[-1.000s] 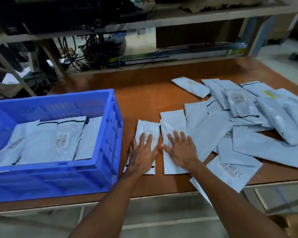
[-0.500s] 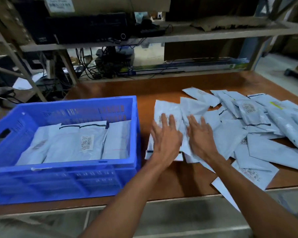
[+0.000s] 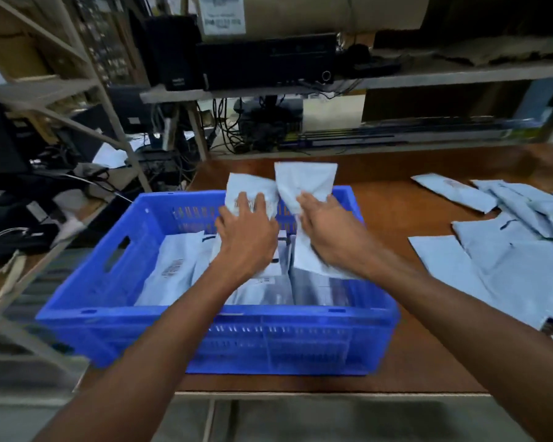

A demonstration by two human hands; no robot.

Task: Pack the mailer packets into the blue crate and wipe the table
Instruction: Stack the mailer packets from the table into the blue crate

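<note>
- head view — the left hand (image 3: 248, 237) is closed on one mailer packet (image 3: 253, 191), fingers spread over its face; the packet stands nearly on end, its top edge rising past the far wall of the blue crate (image 3: 118, 323).
- the right hand (image 3: 328, 232) grips a second packet (image 3: 305, 183) the same way, held upright just beside the first, the two touching near their upper edges.
- both held packets hang over the inside of the crate, their long axes running up and away from the person; their lower ends reach down toward the packed layer (image 3: 173, 275) already lying flat on the crate floor. whether they touch it i cannot tell — the hands and motion blur hide the lower edges.
- the move to come looks like a lowering and laying flat: each packet's long axis must tip from upright to level, front to back, to match those below.
- the loose pile (image 3: 505, 250) still on the brown table (image 3: 393, 224) lies well to the right of the crate, so the right hand is the nearer one for the next fetch.
- packing seems partly done; no cloth for wiping shows anywhere.
</note>
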